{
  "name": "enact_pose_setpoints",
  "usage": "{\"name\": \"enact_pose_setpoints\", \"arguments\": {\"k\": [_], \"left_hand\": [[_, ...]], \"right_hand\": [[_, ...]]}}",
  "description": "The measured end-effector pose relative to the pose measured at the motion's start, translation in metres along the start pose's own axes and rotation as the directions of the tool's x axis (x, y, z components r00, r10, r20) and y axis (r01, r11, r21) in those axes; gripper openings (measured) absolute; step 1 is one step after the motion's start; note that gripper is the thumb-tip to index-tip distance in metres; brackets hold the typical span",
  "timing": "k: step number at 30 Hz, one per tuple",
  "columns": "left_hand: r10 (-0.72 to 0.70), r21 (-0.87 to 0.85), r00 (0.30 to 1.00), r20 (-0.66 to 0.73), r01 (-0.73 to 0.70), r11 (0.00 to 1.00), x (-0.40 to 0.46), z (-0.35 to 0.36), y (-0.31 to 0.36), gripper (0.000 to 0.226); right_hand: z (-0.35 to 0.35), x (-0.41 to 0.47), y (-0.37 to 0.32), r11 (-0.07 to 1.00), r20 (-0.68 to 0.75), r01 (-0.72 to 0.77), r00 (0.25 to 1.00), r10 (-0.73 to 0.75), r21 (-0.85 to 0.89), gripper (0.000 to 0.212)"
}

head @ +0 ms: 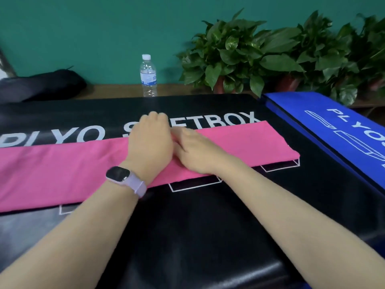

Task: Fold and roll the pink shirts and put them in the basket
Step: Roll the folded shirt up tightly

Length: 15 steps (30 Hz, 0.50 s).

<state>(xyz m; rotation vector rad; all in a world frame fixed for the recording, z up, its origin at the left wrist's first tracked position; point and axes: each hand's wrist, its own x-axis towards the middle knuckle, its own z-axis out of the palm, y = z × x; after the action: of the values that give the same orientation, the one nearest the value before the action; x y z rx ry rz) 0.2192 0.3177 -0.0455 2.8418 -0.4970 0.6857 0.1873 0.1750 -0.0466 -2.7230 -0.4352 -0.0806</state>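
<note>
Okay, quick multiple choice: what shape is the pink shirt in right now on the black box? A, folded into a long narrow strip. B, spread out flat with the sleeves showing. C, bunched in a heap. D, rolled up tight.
A: the shirt lies as a long, flat band across the black box, with the left hand and right hand on its middle; no roll or sleeves show.

Pink shirt (62,163) lying folded into long strip across black soft box (187,226). Both hands resting on strip's middle, side by side and touching. Left hand (151,140) curling fingers over far edge; right hand (195,151) pressing flat-ish, fingers pointing left. Smartwatch (125,178) sitting on left wrist. Water bottle (148,76), potted plants (260,55), blue box (333,126) sitting behind and right.
</note>
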Motion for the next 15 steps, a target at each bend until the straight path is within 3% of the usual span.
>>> {"name": "enact_pose_setpoints", "arguments": {"k": [1,5,8,11,15], "left_hand": [[0.026,0.004,0.997,0.076,-0.026,1.000,-0.012,0.004,0.008,0.019],[0.058,-0.167,0.958,0.281,-0.010,0.986,-0.030,0.016,0.002,0.043],[0.088,-0.187,0.899,0.428,-0.007,0.982,-0.029,0.014,-0.004,0.080],[0.087,-0.130,0.893,0.441,-0.033,0.991,-0.033,0.018,0.000,0.096],[0.080,-0.092,0.898,0.433,-0.044,0.995,-0.031,0.016,0.003,0.094]], "right_hand": [[0.008,0.000,-0.001,1.000,0.029,0.020,0.999,-0.019,-0.017,0.038],[0.010,-0.005,0.027,0.988,0.151,-0.050,0.986,0.072,-0.143,0.063],[-0.018,-0.031,0.098,0.951,0.073,-0.256,0.960,0.271,-0.172,0.069],[-0.058,-0.071,0.178,0.830,-0.063,-0.527,0.848,0.526,-0.184,0.069],[-0.058,-0.078,0.191,0.817,-0.081,-0.511,0.857,0.509,-0.268,0.073]]}}
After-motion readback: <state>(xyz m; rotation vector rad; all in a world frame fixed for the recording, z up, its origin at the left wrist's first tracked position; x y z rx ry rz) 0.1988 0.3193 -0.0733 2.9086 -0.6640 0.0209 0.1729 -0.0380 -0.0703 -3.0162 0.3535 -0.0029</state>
